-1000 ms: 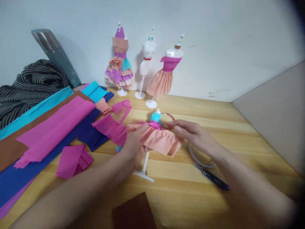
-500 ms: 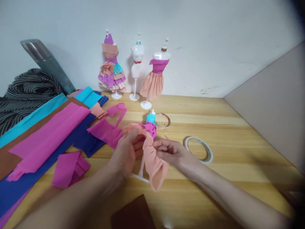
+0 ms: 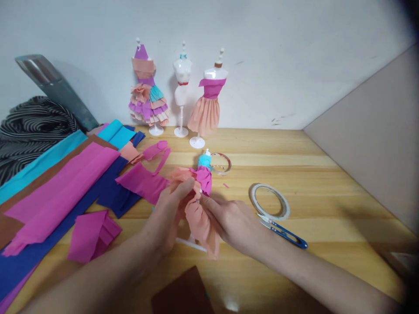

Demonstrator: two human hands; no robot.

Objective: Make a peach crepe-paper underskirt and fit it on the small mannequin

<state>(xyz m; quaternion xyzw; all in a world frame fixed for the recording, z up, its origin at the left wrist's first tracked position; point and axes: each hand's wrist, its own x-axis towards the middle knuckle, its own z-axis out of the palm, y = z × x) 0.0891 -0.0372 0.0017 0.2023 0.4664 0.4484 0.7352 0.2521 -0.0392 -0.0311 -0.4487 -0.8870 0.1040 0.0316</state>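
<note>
Both hands are closed on a strip of peach crepe paper (image 3: 200, 218) gathered into folds. My left hand (image 3: 170, 205) pinches its upper part, thumb on top. My right hand (image 3: 232, 220) grips the gathered edge with thumb and fingers, close to the left fingertips. The strip's free end hangs down between them. Just behind, a small mannequin (image 3: 204, 161) wears a turquoise top and a magenta skirt (image 3: 204, 179); its lower part is mostly hidden by the paper and hands. A pale base (image 3: 190, 244) shows beneath the strip.
Thread snips (image 3: 288, 235) and a tape roll (image 3: 284, 203) lie to the right; a thinner ring (image 3: 225, 163) sits behind. Three mannequins, including a bare one (image 3: 182, 93), stand by the wall. Crepe sheets (image 3: 65, 196) spread leftward, with a folded magenta piece (image 3: 93, 235) nearer.
My right hand has moved left and closed in beside the left, bunching the peach strip tighter. The snips now show where my right forearm covered them. The view has shifted slightly.
</note>
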